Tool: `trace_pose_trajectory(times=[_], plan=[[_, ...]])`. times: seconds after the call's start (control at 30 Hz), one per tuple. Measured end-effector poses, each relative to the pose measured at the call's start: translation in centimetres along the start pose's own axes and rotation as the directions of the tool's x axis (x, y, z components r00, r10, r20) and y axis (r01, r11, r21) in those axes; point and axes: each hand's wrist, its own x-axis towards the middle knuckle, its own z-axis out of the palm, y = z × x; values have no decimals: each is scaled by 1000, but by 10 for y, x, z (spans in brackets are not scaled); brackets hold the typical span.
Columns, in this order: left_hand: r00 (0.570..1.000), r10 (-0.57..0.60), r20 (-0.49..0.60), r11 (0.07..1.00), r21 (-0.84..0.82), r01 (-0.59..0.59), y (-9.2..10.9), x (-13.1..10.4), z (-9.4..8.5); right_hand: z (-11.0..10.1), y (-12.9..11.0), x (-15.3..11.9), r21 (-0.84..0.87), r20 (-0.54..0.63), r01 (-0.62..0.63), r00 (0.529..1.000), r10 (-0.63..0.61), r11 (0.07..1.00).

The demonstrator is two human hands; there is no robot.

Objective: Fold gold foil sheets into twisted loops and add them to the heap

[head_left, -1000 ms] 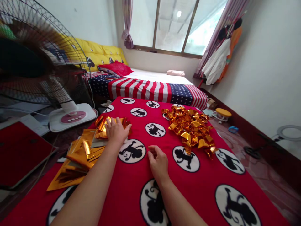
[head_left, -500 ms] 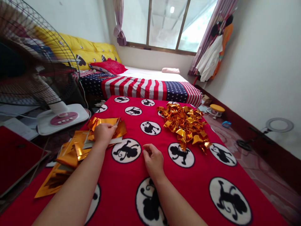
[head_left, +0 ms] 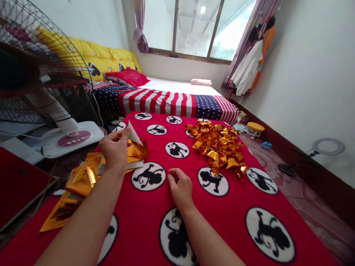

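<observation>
My left hand (head_left: 115,147) pinches the corner of a foil sheet (head_left: 134,135), whose pale underside faces up. Beneath and beside that hand lies a loose stack of gold-orange foil sheets (head_left: 83,181), some with grey backs, on the left of the red cloth. My right hand (head_left: 181,186) rests near the middle of the cloth, fingers curled with thumb close to the index finger; nothing shows in it. A heap of crumpled or folded gold foil pieces (head_left: 219,142) lies on the right side of the cloth.
The red cloth (head_left: 138,229) has white circles with black monkey figures. A fan (head_left: 73,135) stands at the left with blurred blades. Behind the cloth is a bed (head_left: 166,103). On the floor at right are a yellow stool (head_left: 255,127) and a ring light (head_left: 329,146).
My left hand has risen and moved slightly left and away, lifting the sheet's corner off the stack. My right hand has stayed almost still.
</observation>
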Motion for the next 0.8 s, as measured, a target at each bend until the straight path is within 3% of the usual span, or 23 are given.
trace_pose_trajectory(times=[0.07, 0.1, 0.17, 0.23, 0.37, 0.47, 0.57, 0.67, 0.8], plan=[[998, -56, -4, 941, -334, 51, 29, -19, 10, 0, 0, 0, 53, -18, -9, 1000, 10, 999], [993, -105, 46, 886, -450, 114, 41, -31, 15, 0, 0, 0, 93, -46, -12, 999, 16, 996], [961, -197, 192, 760, -589, 273, 57, -57, 22, -2, 0, 0, 188, -142, -8, 989, 35, 982], [910, -232, 343, 666, -627, 405, 62, -85, 27, -4, -2, 1, 250, -267, 12, 962, 57, 968], [769, -278, 576, 625, -499, 600, 45, -131, 28, -12, -7, 4, 210, -420, 92, 908, 5, 973], [666, -344, 661, 619, -374, 691, 30, -149, 25, -20, -7, 7, 129, -389, 152, 917, -91, 980], [559, -389, 732, 639, -223, 736, 23, -152, 22, -27, -3, 11, 87, -326, 225, 927, -186, 970], [494, -368, 788, 675, -138, 724, 21, -149, 18, -31, 4, 15, 157, -303, 289, 924, -232, 944], [399, -185, 898, 808, -92, 582, 7, -141, 18, -33, 12, 18, 294, -377, 294, 910, -172, 910]])
